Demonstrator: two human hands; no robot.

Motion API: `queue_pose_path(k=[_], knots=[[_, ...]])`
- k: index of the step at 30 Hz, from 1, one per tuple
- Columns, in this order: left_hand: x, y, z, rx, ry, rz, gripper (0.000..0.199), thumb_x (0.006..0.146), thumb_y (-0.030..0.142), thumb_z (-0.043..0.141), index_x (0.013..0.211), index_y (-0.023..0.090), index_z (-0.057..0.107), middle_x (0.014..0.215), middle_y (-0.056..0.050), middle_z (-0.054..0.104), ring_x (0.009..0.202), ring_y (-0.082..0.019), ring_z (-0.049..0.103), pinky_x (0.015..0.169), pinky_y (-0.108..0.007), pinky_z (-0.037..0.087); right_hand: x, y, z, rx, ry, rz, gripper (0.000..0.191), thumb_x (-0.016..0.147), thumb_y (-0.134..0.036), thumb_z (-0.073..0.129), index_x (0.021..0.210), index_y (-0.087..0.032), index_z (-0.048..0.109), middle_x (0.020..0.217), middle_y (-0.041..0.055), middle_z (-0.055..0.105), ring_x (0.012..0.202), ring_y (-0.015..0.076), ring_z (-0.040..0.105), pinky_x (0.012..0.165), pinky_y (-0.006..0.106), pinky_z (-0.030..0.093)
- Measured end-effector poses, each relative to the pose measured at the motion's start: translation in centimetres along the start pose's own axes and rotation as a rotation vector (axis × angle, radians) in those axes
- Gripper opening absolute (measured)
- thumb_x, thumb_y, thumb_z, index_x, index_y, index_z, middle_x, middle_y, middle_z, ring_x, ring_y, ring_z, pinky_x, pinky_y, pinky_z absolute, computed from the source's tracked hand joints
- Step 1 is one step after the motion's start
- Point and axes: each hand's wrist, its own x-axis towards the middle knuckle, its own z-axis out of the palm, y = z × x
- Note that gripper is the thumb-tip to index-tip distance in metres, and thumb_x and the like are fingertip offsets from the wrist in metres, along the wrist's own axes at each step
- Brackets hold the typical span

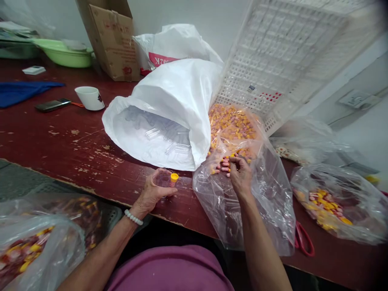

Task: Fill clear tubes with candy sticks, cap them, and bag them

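My left hand (156,189), with a beaded bracelet at the wrist, is closed around a clear tube near the table's front edge. A small piece with a yellow cap (173,178) shows at the thumb end of that hand. My right hand (241,174) reaches into the mouth of a clear plastic bag (257,198), its fingers pinched at small pink-and-yellow pieces (225,165); whether one is gripped is hidden. Deeper in the bag lies a heap of orange-yellow pieces (235,125). Between the hands and behind them, a white sack (182,85) lies open with clear tubes (153,132) inside.
A white plastic crate (273,52) leans behind the bag. On the right are another bag of pieces (327,206) and red scissors (304,240). A white cup (90,98), phone (53,105), cardboard box (117,44) and green basin (65,54) stand left. One filled bag (39,246) is lower left.
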Motion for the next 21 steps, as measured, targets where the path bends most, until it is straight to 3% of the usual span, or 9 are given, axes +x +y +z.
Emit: queue_pose_path(k=[3, 6, 9, 12, 14, 16, 18, 21], knots=[[-0.1, 0.1, 0.7, -0.026, -0.012, 0.002, 0.048, 0.046, 0.011, 0.080, 0.087, 0.016, 0.054, 0.068, 0.004, 0.060, 0.059, -0.010, 0.054, 0.056, -0.021, 0.044, -0.1, 1.4, 0.0, -0.232, -0.137, -0.062, 0.025, 0.083, -0.024, 0.041, 0.095, -0.015, 0.062, 0.090, 0.0079, 0.067, 0.077, 0.0175, 0.061, 0.072, 0.032, 0.047], [-0.3, 0.5, 1.4, -0.017, -0.015, -0.013, 0.048, 0.044, 0.011, 0.080, 0.085, 0.016, 0.055, 0.069, 0.004, 0.061, 0.060, -0.010, 0.055, 0.057, -0.021, 0.044, -0.7, 0.9, 1.4, -0.295, -0.279, -0.170, 0.016, 0.076, -0.020, 0.052, 0.086, -0.018, 0.065, 0.090, 0.0073, 0.066, 0.086, 0.0203, 0.058, 0.079, 0.033, 0.044], [-0.4, 0.8, 1.6, 0.033, -0.008, 0.006, 0.048, 0.044, 0.010, 0.080, 0.084, 0.016, 0.056, 0.072, 0.003, 0.062, 0.063, -0.010, 0.056, 0.060, -0.021, 0.045, -1.3, 0.0, 2.4, -0.332, -0.364, -0.251, 0.015, 0.078, -0.019, 0.052, 0.087, -0.018, 0.064, 0.095, 0.0103, 0.065, 0.094, 0.0242, 0.054, 0.085, 0.036, 0.040], [-0.2, 0.8, 1.5, 0.077, -0.009, 0.048, 0.047, 0.043, 0.011, 0.080, 0.084, 0.016, 0.057, 0.076, 0.002, 0.063, 0.063, -0.011, 0.057, 0.063, -0.023, 0.047, -1.4, -0.4, 2.3, -0.487, -0.384, -0.212, 0.021, 0.083, -0.020, 0.047, 0.099, -0.016, 0.061, 0.099, 0.0156, 0.062, 0.094, 0.0275, 0.054, 0.080, 0.039, 0.041], [-0.1, 0.6, 1.5, 0.086, -0.024, 0.066, 0.047, 0.044, 0.012, 0.080, 0.084, 0.016, 0.056, 0.081, 0.000, 0.064, 0.064, -0.011, 0.058, 0.065, -0.024, 0.048, -1.3, -0.7, 1.5, -0.545, -0.283, -0.113, 0.025, 0.083, -0.019, 0.045, 0.104, -0.015, 0.059, 0.102, 0.0177, 0.059, 0.092, 0.0281, 0.056, 0.077, 0.040, 0.042], [-0.2, 0.5, 1.7, 0.087, -0.053, 0.065, 0.047, 0.044, 0.012, 0.079, 0.084, 0.017, 0.055, 0.085, 0.000, 0.065, 0.066, -0.011, 0.059, 0.065, -0.024, 0.048, -1.7, -1.7, 0.6, -0.406, -0.107, -0.039, 0.024, 0.084, -0.023, 0.046, 0.104, -0.015, 0.057, 0.101, 0.0164, 0.059, 0.088, 0.0260, 0.057, 0.075, 0.039, 0.044], [-0.3, 0.5, 2.2, 0.115, -0.095, 0.063, 0.045, 0.045, 0.012, 0.078, 0.084, 0.017, 0.055, 0.084, 0.000, 0.065, 0.065, -0.011, 0.059, 0.065, -0.024, 0.048, -2.7, -3.5, -0.2, -0.090, -0.013, -0.033, 0.024, 0.086, -0.030, 0.048, 0.105, -0.017, 0.054, 0.093, 0.0110, 0.062, 0.079, 0.0211, 0.058, 0.072, 0.035, 0.045], [-0.9, 1.0, 3.2, 0.246, -0.160, 0.110, 0.041, 0.048, 0.012, 0.075, 0.084, 0.016, 0.058, 0.081, -0.001, 0.064, 0.066, -0.012, 0.059, 0.063, -0.023, 0.047, -4.8, -7.1, -0.5, 0.372, -0.118, -0.085, 0.023, 0.087, -0.036, 0.049, 0.104, -0.021, 0.051, 0.081, 0.0025, 0.064, 0.068, 0.0146, 0.057, 0.067, 0.029, 0.046]])
